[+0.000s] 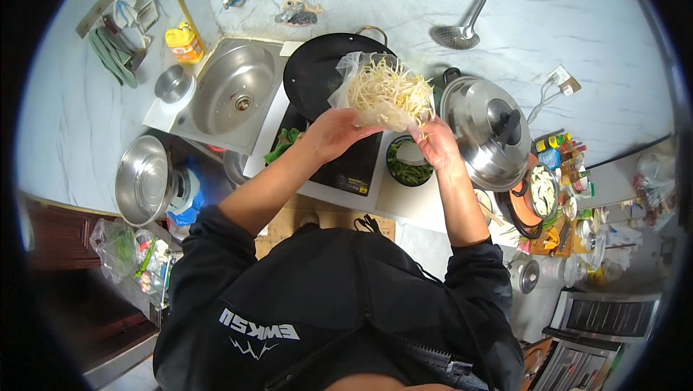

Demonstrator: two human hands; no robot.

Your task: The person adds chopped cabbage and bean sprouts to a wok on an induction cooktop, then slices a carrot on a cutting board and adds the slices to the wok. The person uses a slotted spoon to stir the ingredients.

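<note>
Pale bean sprouts (387,88) fill a clear plastic bag (346,69) whose top is open. My left hand (346,131) supports the bag from below on its left side. At the bag's right lower corner, my right hand (433,142) grips the plastic. The bag is above the right part of a black wok (314,71), which stands at the back of a black induction cooktop (346,166). Beneath my right hand is a bowl of green pods or leaves (409,161), partly covered by something white.
A steel sink (233,93) lies left of the wok. On the right stands a large lidded steel pot (487,131), with a bowl of pale cut strips (543,190) beyond it. A perforated ladle (457,36) hangs on the wall. Greens (284,144) rest beside the cooktop.
</note>
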